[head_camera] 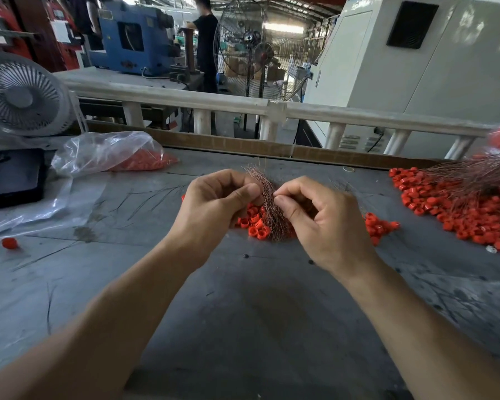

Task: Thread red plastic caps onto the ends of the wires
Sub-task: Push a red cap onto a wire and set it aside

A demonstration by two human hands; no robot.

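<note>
Head view: I am looking down at my two hands working above a grey table.
Left hand: I am gripping a bundle of thin copper-coloured wires, my fingers curling round it and my thumb pressing on its side.
Right hand: I am pinching at the wires with thumb and forefinger, right beside my left thumb; whether I am holding a cap there, I cannot tell.
Wires: the bundle is standing roughly upright between my hands, its lower end trailing down to the table.
Loose caps: a small heap of red plastic caps is lying on the table under and behind my hands.
Capped pile: a larger spread of red caps with wires lying over it is sitting at the right.
Stray cap: one is lying alone at the left.
Bag: a clear plastic bag holding more red caps is resting at the far left, near a white fan.
</note>
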